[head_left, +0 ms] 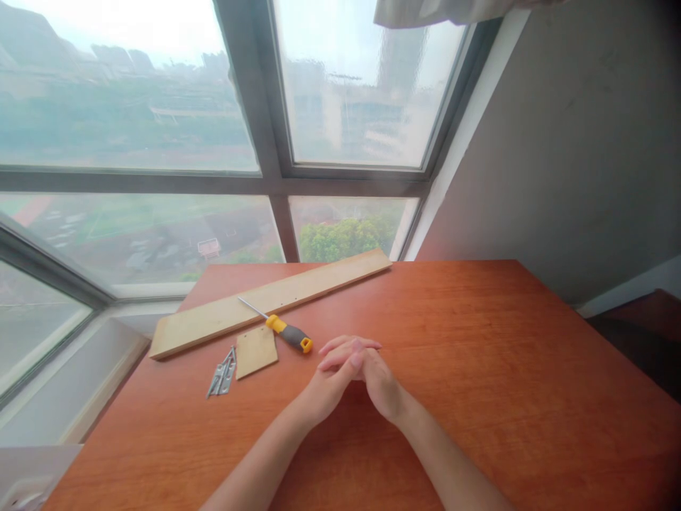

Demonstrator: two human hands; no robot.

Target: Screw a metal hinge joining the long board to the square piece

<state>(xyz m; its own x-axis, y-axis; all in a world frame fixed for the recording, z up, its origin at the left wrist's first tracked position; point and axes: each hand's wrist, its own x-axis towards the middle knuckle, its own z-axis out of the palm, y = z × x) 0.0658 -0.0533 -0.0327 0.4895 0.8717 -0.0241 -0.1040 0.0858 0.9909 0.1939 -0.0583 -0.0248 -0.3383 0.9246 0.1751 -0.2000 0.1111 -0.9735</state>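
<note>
My left hand (328, 382) and my right hand (381, 383) rest together on the orange-brown wooden table (505, 383), near its middle. Their fingers are stretched out and overlap at the tips, and neither hand holds anything. Just left of the fingertips lies a screwdriver (287, 331) with a yellow and black handle, its shaft resting on a long pale wooden board (266, 301). A small flat piece of wood (256, 350) lies below the board. Beside it are some grey metal brackets (222, 371).
A large window (159, 142) with dark frames stands beyond the table's far edge, above a pale sill (79, 369) at the left. A grey wall (585, 156) runs along the right. The table's left edge drops off near the brackets.
</note>
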